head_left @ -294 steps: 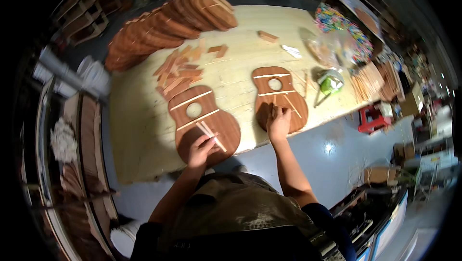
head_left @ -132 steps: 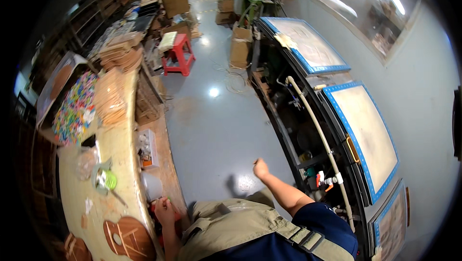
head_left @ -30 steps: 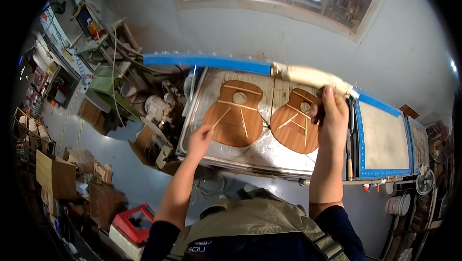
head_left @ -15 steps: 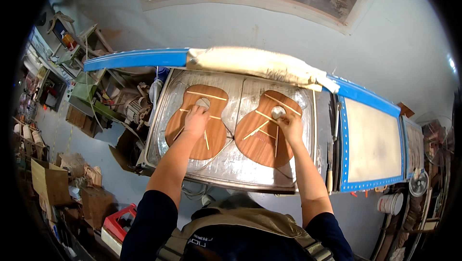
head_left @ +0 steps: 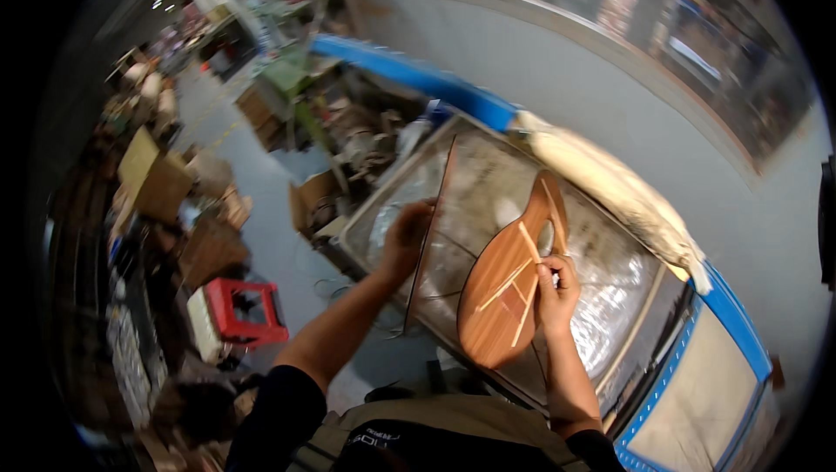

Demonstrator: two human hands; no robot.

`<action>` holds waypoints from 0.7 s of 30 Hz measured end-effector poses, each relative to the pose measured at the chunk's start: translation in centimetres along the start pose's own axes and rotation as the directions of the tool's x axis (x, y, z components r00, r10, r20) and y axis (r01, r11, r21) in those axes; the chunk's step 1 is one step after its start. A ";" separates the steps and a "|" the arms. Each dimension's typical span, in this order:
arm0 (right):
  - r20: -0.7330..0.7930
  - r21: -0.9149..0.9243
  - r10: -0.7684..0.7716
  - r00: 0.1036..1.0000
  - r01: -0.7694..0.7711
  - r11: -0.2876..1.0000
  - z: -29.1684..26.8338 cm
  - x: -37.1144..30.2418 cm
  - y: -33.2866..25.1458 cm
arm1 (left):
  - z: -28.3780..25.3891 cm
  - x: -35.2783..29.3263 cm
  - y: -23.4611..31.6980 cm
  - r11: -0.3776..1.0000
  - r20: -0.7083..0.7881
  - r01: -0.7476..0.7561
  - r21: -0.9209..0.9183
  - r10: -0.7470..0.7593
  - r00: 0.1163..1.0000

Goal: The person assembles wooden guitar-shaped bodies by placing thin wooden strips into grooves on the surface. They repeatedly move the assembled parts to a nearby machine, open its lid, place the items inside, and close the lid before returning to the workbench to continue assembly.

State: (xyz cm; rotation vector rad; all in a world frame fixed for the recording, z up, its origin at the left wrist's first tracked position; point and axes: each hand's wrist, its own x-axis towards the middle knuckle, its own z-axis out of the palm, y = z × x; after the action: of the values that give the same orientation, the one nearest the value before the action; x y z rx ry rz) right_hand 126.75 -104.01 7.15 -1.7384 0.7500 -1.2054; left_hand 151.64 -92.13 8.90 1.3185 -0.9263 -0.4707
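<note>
Two thin guitar-shaped wooden plates are lifted off the metal tabletop (head_left: 453, 254). My left hand (head_left: 406, 241) is closed on the left guitar plate (head_left: 429, 232), which stands nearly edge-on, so its face hardly shows. Some of that hand's fingertips are hidden or blurred. My right hand (head_left: 558, 287) grips the right guitar plate (head_left: 495, 276) near its round soundhole, thumb on the near face. This plate is steeply tilted. Pale wooden strips (head_left: 505, 285) cross its face.
Behind the table runs a blue beam (head_left: 418, 76) partly wrapped in cream cloth (head_left: 610, 180). A blue-framed panel (head_left: 697, 385) adjoins at right. On the left lie a red-and-white stool (head_left: 248, 313), cardboard boxes (head_left: 157, 176) and machinery (head_left: 357, 137). A window (head_left: 644, 19) is in the wall.
Both guitar plates lay flat on the table; now my hands have raised and tilted them. The view has swung left, and the scene is turned and somewhat blurred.
</note>
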 end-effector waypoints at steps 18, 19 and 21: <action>0.575 0.270 -0.688 -0.443 -0.691 0.671 11.5 -41.8 -28.5 | -8.2 -59.1 18.3 0.934 -0.795 -0.220 0.280 0.097 -0.599; 0.494 0.308 -0.695 -0.522 -0.643 0.702 9.4 -44.5 -30.2 | -6.2 -63.8 20.5 0.923 -0.670 -0.146 0.356 0.143 -0.729; 0.335 0.418 -0.700 -0.631 -0.566 0.711 4.3 -51.1 -33.2 | -1.6 -74.3 23.4 0.892 -0.451 -0.045 0.449 0.182 -0.874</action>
State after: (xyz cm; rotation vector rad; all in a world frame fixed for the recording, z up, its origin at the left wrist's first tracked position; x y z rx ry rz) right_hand 112.88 -45.02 15.07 -1.1546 -1.3742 0.8008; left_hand 105.39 -29.41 8.57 0.6354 0.8993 1.5574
